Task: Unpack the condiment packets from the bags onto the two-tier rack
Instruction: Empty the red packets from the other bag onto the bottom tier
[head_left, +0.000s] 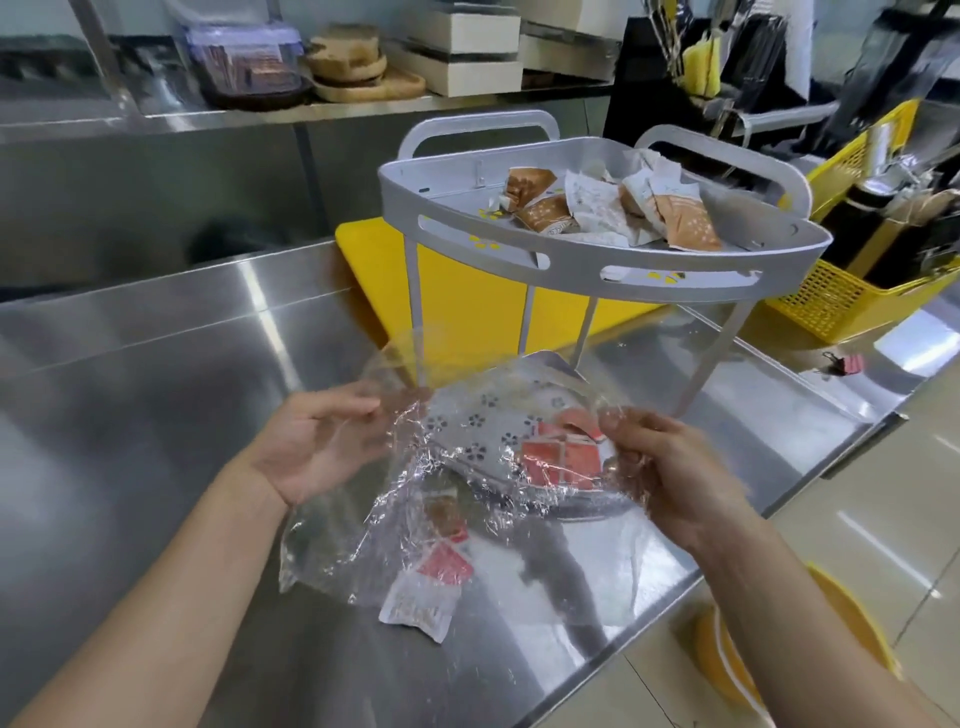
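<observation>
A grey two-tier rack (519, 254) stands on the steel counter. Its upper tier holds several brown and white condiment packets (613, 208). Red packets (558, 457) lie on its lower tier, seen through plastic. Both my hands hold a clear plastic bag (415, 499) stretched open above the lower tier. My left hand (317, 441) pinches its left edge and my right hand (670, 467) grips its right edge. Red and white packets (431, 577) hang in the bag's lower part, near the counter.
A yellow cutting board (467, 291) lies behind the rack. A yellow basket (857, 260) with bottles stands at the right. A small binder clip (844, 364) sits near the counter's right edge. A yellow bin (779, 660) sits on the floor below. Shelves with containers run along the back.
</observation>
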